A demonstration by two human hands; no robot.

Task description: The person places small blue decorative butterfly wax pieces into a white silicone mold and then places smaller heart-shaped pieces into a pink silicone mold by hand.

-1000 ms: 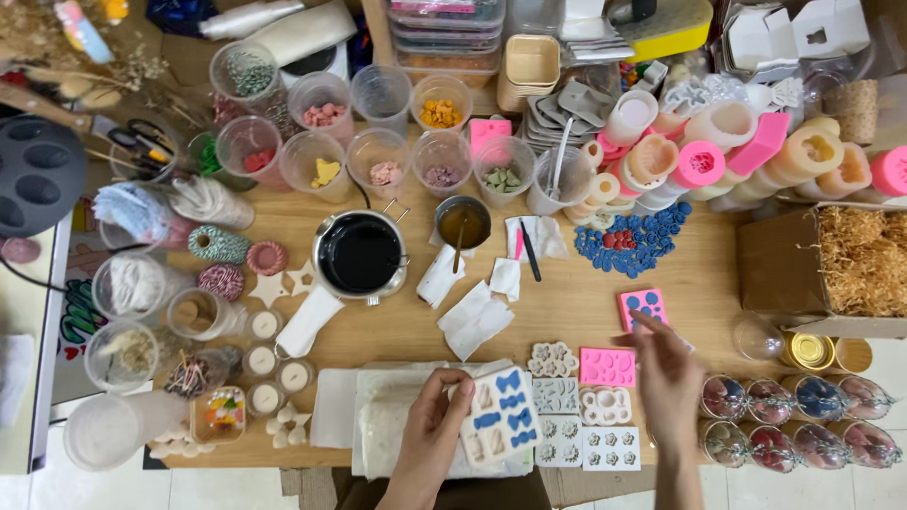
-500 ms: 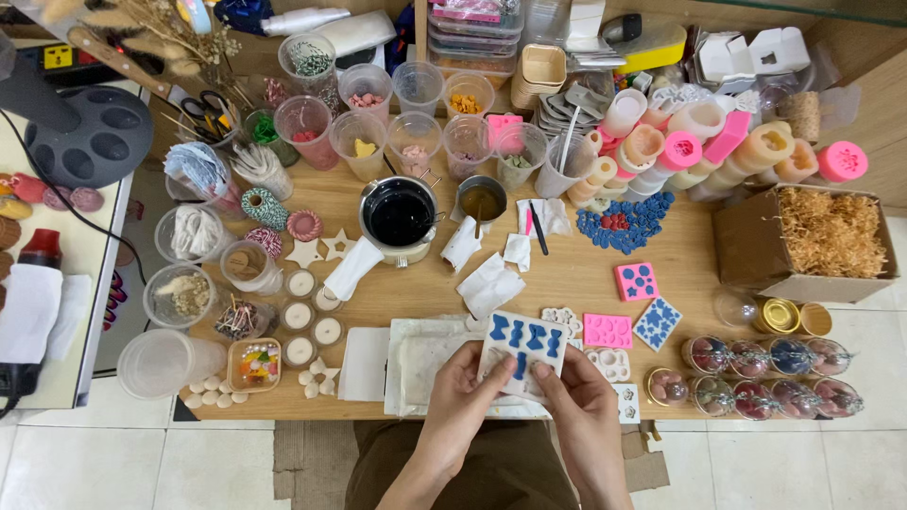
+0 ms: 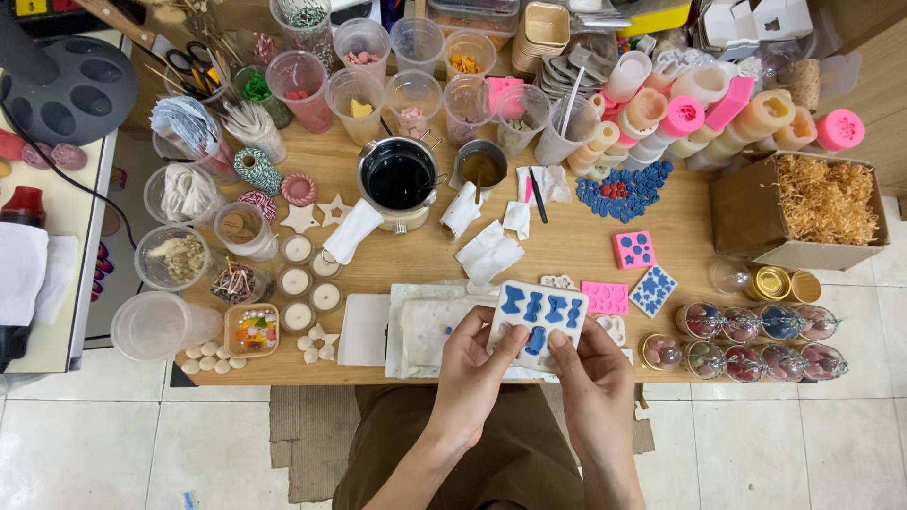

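Observation:
Both of my hands hold a white silicone mould (image 3: 537, 321) with blue bow-shaped wax pieces in its cavities, just above the table's near edge. My left hand (image 3: 477, 364) grips its left side with the thumb on top. My right hand (image 3: 590, 373) grips its lower right, thumb pressing on a blue piece. Under the mould lies a white stained sheet (image 3: 425, 326) on the wooden table (image 3: 567, 255). A pink mould (image 3: 605, 297), a blue-and-white mould (image 3: 653, 290) and another pink mould (image 3: 634, 249) lie just right of it.
A melting pot with dark liquid (image 3: 398, 179) stands mid-table, crumpled tissues (image 3: 488, 252) beside it. Plastic cups (image 3: 359, 90) and pink and cream moulds (image 3: 680, 113) line the back. A cardboard box of straw (image 3: 822, 203) sits right, small jars (image 3: 756, 340) near right, candles (image 3: 297, 281) left.
My right hand came in from the right and joined my left on the mould. The mould was lifted and now sits slightly higher in both hands; the view shifted a little.

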